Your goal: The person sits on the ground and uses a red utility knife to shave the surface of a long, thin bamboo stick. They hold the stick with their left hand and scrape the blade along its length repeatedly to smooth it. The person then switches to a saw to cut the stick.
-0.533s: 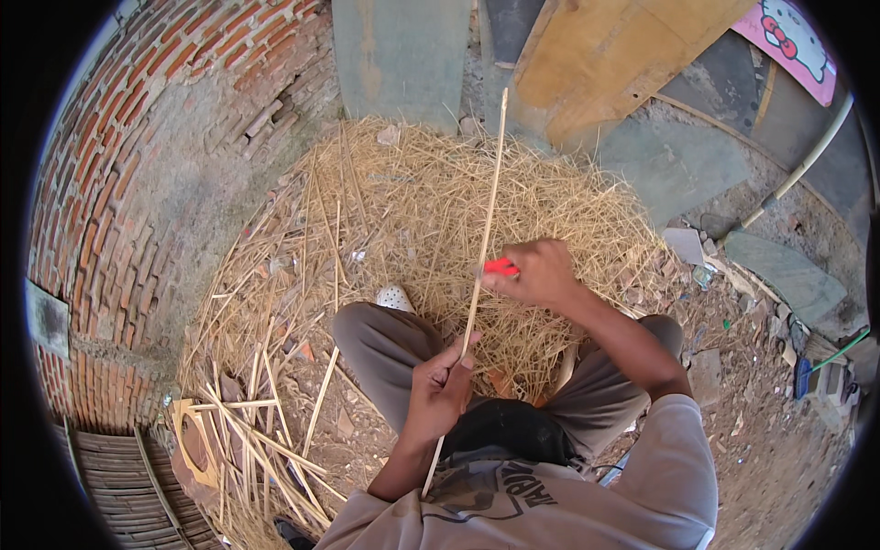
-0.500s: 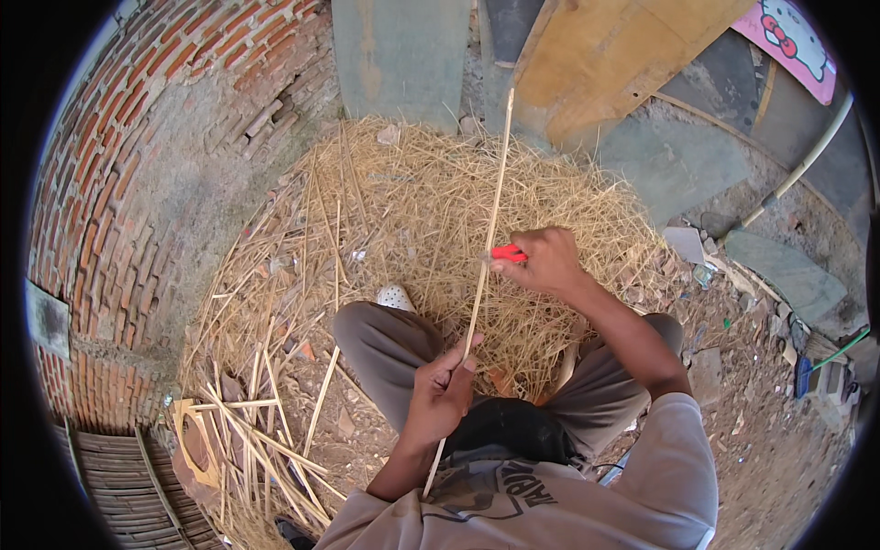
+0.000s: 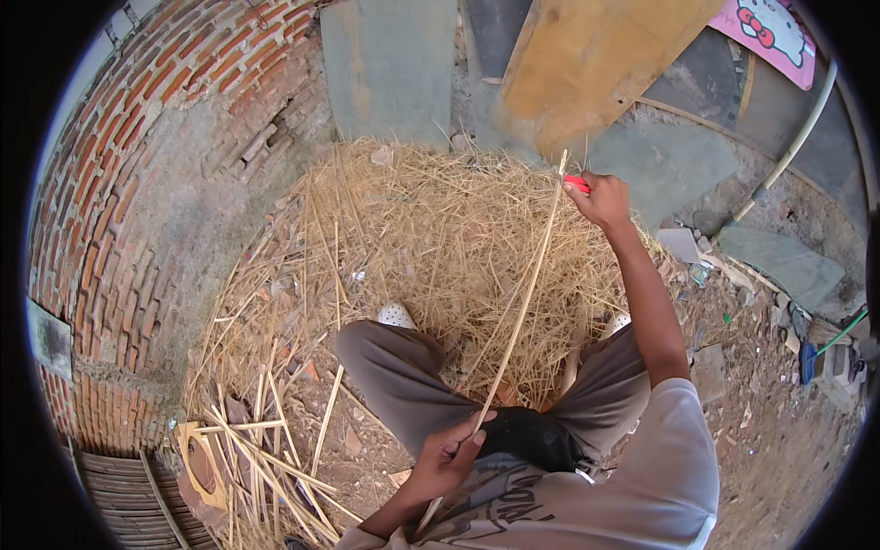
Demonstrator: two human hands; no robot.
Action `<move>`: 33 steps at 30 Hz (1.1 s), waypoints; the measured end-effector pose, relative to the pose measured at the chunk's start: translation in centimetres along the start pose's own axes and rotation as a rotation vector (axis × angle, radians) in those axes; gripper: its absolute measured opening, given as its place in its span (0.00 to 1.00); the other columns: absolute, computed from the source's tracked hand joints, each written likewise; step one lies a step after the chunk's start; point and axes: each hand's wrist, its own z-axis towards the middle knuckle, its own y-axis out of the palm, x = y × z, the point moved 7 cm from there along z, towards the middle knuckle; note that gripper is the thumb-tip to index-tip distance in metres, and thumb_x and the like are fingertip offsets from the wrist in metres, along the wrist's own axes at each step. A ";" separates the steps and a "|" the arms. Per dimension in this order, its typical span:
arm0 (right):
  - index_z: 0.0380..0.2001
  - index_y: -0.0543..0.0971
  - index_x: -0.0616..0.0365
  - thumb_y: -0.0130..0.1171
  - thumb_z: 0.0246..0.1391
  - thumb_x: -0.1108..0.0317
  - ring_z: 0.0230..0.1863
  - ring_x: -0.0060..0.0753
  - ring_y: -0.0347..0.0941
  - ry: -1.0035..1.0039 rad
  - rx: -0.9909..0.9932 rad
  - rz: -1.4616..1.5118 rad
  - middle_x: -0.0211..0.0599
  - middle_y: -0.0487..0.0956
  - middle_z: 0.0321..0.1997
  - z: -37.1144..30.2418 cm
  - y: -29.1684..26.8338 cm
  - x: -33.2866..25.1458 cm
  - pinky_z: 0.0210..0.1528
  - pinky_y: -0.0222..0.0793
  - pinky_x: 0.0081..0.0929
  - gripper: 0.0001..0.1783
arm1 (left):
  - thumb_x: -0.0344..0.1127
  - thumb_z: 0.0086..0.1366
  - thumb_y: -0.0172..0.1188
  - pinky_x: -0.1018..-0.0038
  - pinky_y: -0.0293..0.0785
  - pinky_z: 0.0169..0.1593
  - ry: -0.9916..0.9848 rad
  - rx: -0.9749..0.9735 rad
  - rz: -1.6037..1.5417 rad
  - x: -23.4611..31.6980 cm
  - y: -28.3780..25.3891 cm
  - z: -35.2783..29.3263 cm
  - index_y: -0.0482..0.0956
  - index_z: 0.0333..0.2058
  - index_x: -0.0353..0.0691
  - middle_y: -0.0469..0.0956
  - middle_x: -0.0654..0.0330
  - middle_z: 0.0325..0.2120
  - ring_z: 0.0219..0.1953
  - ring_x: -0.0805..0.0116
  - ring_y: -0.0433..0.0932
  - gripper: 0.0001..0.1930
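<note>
A long, thin bamboo strip (image 3: 522,316) slants from my lap up and away to the right. My left hand (image 3: 446,463) is closed round its lower part, near my belly, and the near end passes under my left forearm. Far out at the strip's upper end, my right hand (image 3: 605,197) grips a small red-handled knife (image 3: 577,183). The knife lies against the strip just below its tip; its blade is barely visible. Under the strip spreads a heap of pale shavings (image 3: 394,220), between and beyond my bent legs.
Split bamboo strips (image 3: 275,449) lie loosely at the lower left, beside a yellow board with a cut-out (image 3: 215,481). A brick wall (image 3: 110,229) rises on the left. Flat panels, one of them yellow-brown (image 3: 587,64), lean at the back. A pale pipe (image 3: 807,137) slants at the right.
My right hand has slid the knife away from me along the strip, close to its far end. The strip has tilted further right, and my left hand has come nearer to my body.
</note>
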 end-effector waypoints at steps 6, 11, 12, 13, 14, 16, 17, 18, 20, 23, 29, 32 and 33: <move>0.22 0.81 0.53 0.51 0.51 0.31 0.22 0.50 0.76 -0.092 0.015 0.007 0.43 0.77 0.16 0.1 1.0 2.1 0.26 0.70 0.42 0.33 | 0.27 0.70 0.48 0.88 0.55 0.29 -0.015 -0.011 -0.083 -1.0 -1.1 0.1 0.70 0.57 0.35 0.70 0.72 0.26 0.26 0.88 0.60 0.17; 0.30 0.83 0.55 0.41 0.54 0.27 0.31 0.57 0.78 0.873 0.013 0.019 0.52 0.79 0.23 -1.5 1.9 19.8 0.38 0.72 0.46 0.40 | 0.29 0.71 0.48 0.85 0.53 0.21 -0.069 0.045 -0.044 -2.5 -2.3 -4.1 0.70 0.57 0.36 0.62 0.75 0.14 0.15 0.87 0.58 0.17; 0.27 0.81 0.57 0.40 0.55 0.27 0.29 0.55 0.77 0.785 0.083 0.095 0.51 0.79 0.21 3.6 0.0 17.6 0.36 0.71 0.45 0.41 | 0.30 0.71 0.48 0.85 0.53 0.20 -0.036 0.152 -0.091 -2.6 -3.3 -3.4 0.71 0.57 0.36 0.62 0.75 0.14 0.15 0.87 0.58 0.17; 0.24 0.80 0.59 0.40 0.56 0.28 0.28 0.53 0.77 0.690 0.103 0.125 0.50 0.78 0.19 6.3 -2.5 15.4 0.34 0.70 0.44 0.41 | 0.29 0.71 0.48 0.86 0.53 0.21 0.043 0.192 -0.088 -0.8 -3.3 -0.8 0.71 0.57 0.36 0.63 0.75 0.16 0.16 0.88 0.58 0.17; 0.20 0.78 0.61 0.39 0.57 0.28 0.26 0.52 0.76 0.642 0.040 0.127 0.49 0.77 0.17 3.3 -2.6 12.8 0.33 0.68 0.43 0.42 | 0.29 0.71 0.49 0.86 0.53 0.21 0.027 0.222 -0.098 0.3 -3.5 0.4 0.72 0.57 0.37 0.64 0.76 0.17 0.17 0.89 0.57 0.17; 0.18 0.77 0.62 0.39 0.57 0.28 0.27 0.49 0.77 0.581 -0.089 0.191 0.50 0.77 0.18 -0.7 -1.8 7.5 0.32 0.68 0.43 0.44 | 0.29 0.70 0.50 0.87 0.53 0.21 0.078 0.259 -0.038 1.8 -4.2 2.4 0.72 0.57 0.37 0.65 0.77 0.19 0.17 0.90 0.56 0.17; 0.19 0.78 0.62 0.39 0.56 0.27 0.30 0.48 0.78 0.542 -0.185 0.237 0.51 0.79 0.21 -1.2 -0.9 4.6 0.32 0.68 0.43 0.44 | 0.29 0.70 0.50 0.87 0.53 0.20 0.133 0.283 -0.004 2.4 -4.1 3.5 0.71 0.57 0.37 0.64 0.77 0.18 0.16 0.90 0.56 0.17; 0.17 0.76 0.61 0.40 0.56 0.27 0.27 0.42 0.75 0.491 -0.273 0.392 0.44 0.75 0.18 -1.9 0.1 1.9 0.30 0.66 0.41 0.43 | 0.29 0.70 0.50 0.87 0.53 0.19 0.156 0.307 0.025 2.4 -3.9 3.6 0.71 0.57 0.37 0.64 0.77 0.18 0.15 0.89 0.56 0.18; 0.16 0.74 0.59 0.43 0.56 0.28 0.21 0.31 0.67 0.375 -0.377 0.693 0.31 0.66 0.13 -2.2 0.9 -2.9 0.25 0.62 0.36 0.41 | 0.28 0.70 0.50 0.87 0.53 0.19 0.190 0.281 0.032 3.4 -3.2 5.5 0.70 0.58 0.37 0.63 0.77 0.18 0.15 0.90 0.56 0.18; 0.17 0.75 0.58 0.51 0.58 0.37 0.14 0.19 0.57 0.319 -0.530 1.146 0.21 0.59 0.11 -3.9 0.9 -10.3 0.18 0.54 0.26 0.33 | 0.28 0.70 0.49 0.87 0.54 0.20 0.232 0.227 0.029 3.8 -1.8 7.6 0.68 0.59 0.37 0.62 0.77 0.18 0.17 0.91 0.57 0.19; 0.22 0.75 0.58 0.52 0.63 0.47 0.11 0.14 0.53 0.577 -0.502 1.451 0.21 0.60 0.10 -5.2 1.1 -12.5 0.14 0.47 0.17 0.25 | 0.29 0.70 0.50 0.86 0.55 0.21 0.265 0.206 0.010 2.7 0.1 8.4 0.70 0.57 0.36 0.63 0.76 0.19 0.18 0.90 0.59 0.18; 0.20 0.74 0.56 0.52 0.63 0.47 0.11 0.14 0.51 0.559 -0.495 1.491 0.20 0.60 0.10 -4.6 1.0 -11.7 0.14 0.47 0.19 0.25 | 0.30 0.71 0.50 0.85 0.54 0.20 0.257 0.165 0.012 1.9 -0.4 7.3 0.73 0.55 0.36 0.63 0.76 0.17 0.17 0.90 0.60 0.16; 0.19 0.73 0.56 0.51 0.63 0.48 0.11 0.14 0.50 0.532 -0.485 1.455 0.20 0.59 0.10 -4.4 0.9 -11.4 0.14 0.47 0.19 0.25 | 0.31 0.71 0.50 0.85 0.54 0.19 0.231 0.165 0.001 1.4 -0.7 7.0 0.73 0.54 0.36 0.62 0.76 0.16 0.16 0.89 0.59 0.15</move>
